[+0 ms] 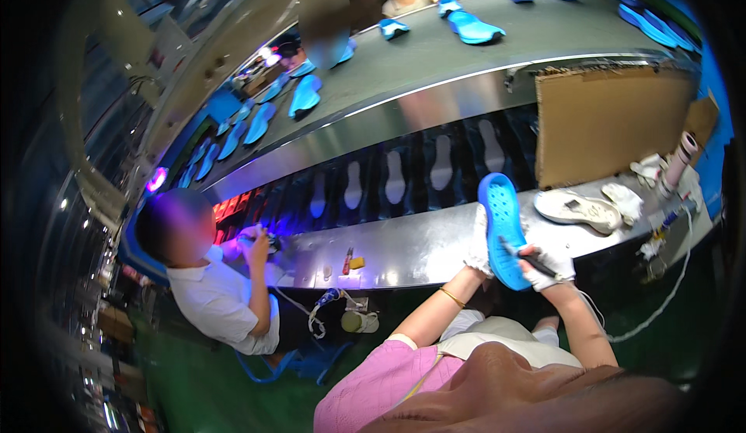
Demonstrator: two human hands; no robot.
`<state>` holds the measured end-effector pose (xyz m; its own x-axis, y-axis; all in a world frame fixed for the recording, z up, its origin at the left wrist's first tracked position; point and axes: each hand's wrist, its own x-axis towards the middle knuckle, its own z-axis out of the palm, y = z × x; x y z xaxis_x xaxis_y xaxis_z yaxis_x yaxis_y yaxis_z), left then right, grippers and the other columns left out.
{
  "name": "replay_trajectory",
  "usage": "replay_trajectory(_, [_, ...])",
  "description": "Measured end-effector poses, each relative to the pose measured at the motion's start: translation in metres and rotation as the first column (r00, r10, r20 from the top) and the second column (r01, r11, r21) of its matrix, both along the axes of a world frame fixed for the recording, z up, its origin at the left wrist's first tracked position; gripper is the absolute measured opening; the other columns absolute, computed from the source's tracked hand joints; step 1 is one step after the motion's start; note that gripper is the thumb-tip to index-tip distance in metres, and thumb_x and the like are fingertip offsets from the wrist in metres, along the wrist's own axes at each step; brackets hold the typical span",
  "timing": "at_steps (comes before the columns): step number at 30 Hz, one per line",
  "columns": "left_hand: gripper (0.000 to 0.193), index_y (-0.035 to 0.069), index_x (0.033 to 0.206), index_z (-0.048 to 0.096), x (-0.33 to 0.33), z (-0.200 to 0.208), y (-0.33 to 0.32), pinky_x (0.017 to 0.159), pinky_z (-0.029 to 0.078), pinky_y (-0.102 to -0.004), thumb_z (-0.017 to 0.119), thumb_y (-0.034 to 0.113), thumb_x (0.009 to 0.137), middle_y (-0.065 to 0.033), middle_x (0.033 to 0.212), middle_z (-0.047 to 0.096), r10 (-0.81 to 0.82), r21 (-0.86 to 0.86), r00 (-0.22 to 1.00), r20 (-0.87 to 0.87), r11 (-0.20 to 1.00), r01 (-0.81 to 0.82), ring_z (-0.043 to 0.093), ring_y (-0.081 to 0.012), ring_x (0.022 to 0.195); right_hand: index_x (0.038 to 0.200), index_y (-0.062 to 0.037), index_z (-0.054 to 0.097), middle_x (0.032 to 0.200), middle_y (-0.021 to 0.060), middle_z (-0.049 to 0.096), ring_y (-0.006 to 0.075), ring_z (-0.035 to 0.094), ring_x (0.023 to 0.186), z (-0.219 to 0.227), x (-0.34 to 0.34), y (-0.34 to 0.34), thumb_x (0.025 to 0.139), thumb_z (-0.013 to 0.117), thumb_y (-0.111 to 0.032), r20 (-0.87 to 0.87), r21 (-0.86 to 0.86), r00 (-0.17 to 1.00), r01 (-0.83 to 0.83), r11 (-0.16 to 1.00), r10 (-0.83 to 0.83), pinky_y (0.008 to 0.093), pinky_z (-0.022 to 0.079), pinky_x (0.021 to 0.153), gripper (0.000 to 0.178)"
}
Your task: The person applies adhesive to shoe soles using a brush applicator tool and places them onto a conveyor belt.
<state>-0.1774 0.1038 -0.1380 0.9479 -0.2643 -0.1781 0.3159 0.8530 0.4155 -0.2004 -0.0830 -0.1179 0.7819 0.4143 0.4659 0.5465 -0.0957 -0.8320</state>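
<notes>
The gloved left hand [479, 240] has its grip closed along the left edge of a blue shoe sole [503, 212], steadying it from the side and leaving most of the upward face uncovered. The gloved right hand [550, 268] pinches a black pen-like tool [542, 267], angled across the lower part of the sole, apparently so that its tip can reach the face; whether the tip touches cannot be told.

The sole is held up in front of the metal surface [435, 264], toe end away from the person. It is bright, even blue with a raised rim, rounded ends and rows of small recesses; no damage can be made out at this distance.

Just right of it, a cream shoe sole [571, 209] lies on the surface, seemingly parked within reach beside a crumpled white cloth [623, 202]. Behind stands a cardboard panel [614, 126], perhaps as a screen. Farther off, a green conveyor belt [373, 83] carries more blue soles [474, 27], spaced apart.
</notes>
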Motion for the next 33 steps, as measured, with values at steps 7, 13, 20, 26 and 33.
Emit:
replay_trajectory(7, [0.086,0.007,0.139,0.045,-0.004,0.014,-0.002,0.1,0.047,-0.0492,0.044,0.075,0.087,-0.0161,0.129,0.058,-0.057,-0.274,0.987,0.149,0.957,0.096,0.058,-0.0331,0.114,0.097,-0.0045,0.063,0.086,0.0029,0.065,0.0088,0.062,0.075,0.026,0.015,-0.018,0.09,0.066,0.0,-0.546,0.184,0.832,0.008,0.983,0.096,0.0235,0.051,0.069,0.008])
replay_trajectory(13, [0.09,0.008,0.143,0.042,-0.011,0.012,-0.025,0.104,0.044,-0.0491,0.034,0.079,0.088,-0.0159,0.138,0.051,0.102,0.104,0.985,0.142,0.988,-0.117,0.054,-0.0331,0.121,0.093,-0.0034,0.063,0.085,0.0036,0.064,0.0097,0.062,0.075,0.039,0.01,-0.012,0.085,0.068,0.005,-0.328,0.346,0.936,-0.005,0.938,0.126,0.0244,0.051,0.07,0.012])
replay_trajectory(20, [0.087,0.005,0.139,0.047,-0.007,0.024,-0.016,0.102,0.047,-0.0466,0.038,0.076,0.089,-0.0154,0.131,0.058,0.122,0.01,0.985,0.12,0.992,-0.124,0.059,-0.0319,0.113,0.095,-0.0029,0.063,0.085,0.0033,0.065,0.0081,0.06,0.078,0.033,-0.001,-0.006,0.087,0.067,0.001,-0.369,0.345,0.929,0.11,0.932,0.027,0.0256,0.051,0.072,0.009])
replay_trajectory(26, [0.069,0.012,0.141,0.044,-0.001,0.019,-0.019,0.104,0.045,-0.0461,0.036,0.064,0.097,-0.0109,0.136,0.054,0.146,-0.052,0.972,0.186,0.989,-0.139,0.055,-0.0298,0.118,0.094,-0.0039,0.066,0.084,0.0036,0.066,0.0107,0.063,0.079,0.029,0.0,-0.003,0.085,0.071,0.0,-0.231,0.235,0.961,-0.099,0.967,0.154,0.0262,0.052,0.072,0.011])
replay_trajectory(33, [0.085,0.01,0.15,0.034,-0.001,0.022,-0.011,0.113,0.035,-0.0485,0.048,0.068,0.089,-0.0176,0.15,0.041,0.121,-0.135,0.96,0.252,0.987,-0.089,0.045,-0.0335,0.133,0.097,-0.003,0.067,0.088,0.0033,0.068,0.0097,0.063,0.081,0.03,-0.002,-0.004,0.086,0.069,-0.001,-0.247,0.182,0.963,-0.064,0.981,0.108,0.0254,0.052,0.075,0.012])
